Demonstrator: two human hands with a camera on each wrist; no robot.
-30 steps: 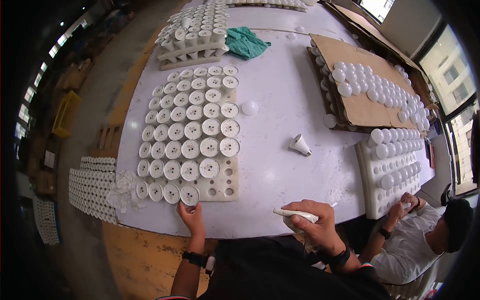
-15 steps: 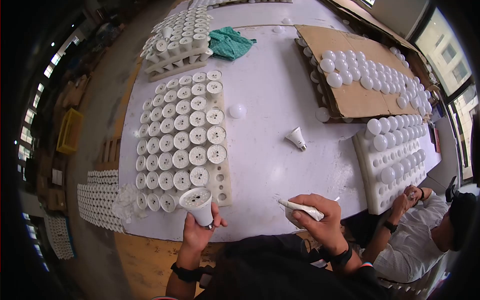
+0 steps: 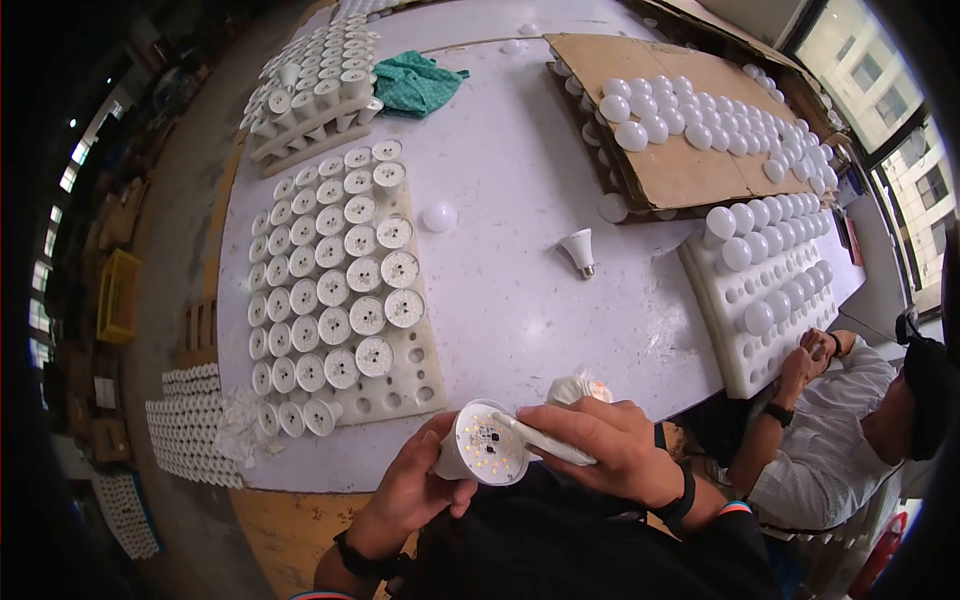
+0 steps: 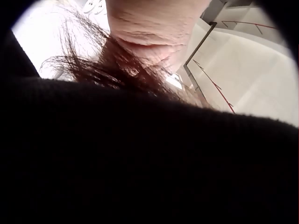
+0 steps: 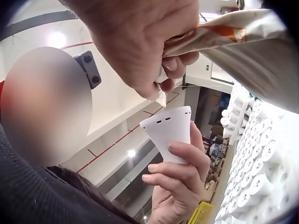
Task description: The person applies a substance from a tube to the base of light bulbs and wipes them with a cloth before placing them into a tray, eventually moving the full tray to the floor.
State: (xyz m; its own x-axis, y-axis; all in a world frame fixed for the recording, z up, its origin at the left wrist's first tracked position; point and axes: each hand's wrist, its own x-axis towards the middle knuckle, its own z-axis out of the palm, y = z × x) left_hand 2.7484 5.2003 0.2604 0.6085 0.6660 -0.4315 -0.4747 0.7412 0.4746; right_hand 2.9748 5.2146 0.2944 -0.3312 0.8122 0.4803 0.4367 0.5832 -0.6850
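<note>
In the head view my left hand (image 3: 415, 490) grips a white LED bulb base (image 3: 485, 448) around its side. Its round face, with small yellow chips, is tilted up toward me. My right hand (image 3: 625, 455) holds a white soft squeeze bag (image 3: 575, 388) with an orange mark, its narrow white tip at the base's rim. In the right wrist view the bag (image 5: 233, 35) trails from the fist, and its tip points down over the bulb base (image 5: 170, 135). The left wrist view is mostly covered by dark cloth; only the wrist skin shows.
A white foam tray (image 3: 415, 388) with rows of bulb bases stands left on the table. A loose bulb base (image 3: 577, 252) and a white dome (image 3: 439, 216) lie mid-table. Domes cover cardboard (image 3: 680, 175) at the right. Another person (image 3: 830, 460) works beside a dome tray (image 3: 715, 330).
The left hand has lifted a bulb base from the tray's near edge and brought it right, in front of my body. The right hand has moved the bag's tip to its rim.
</note>
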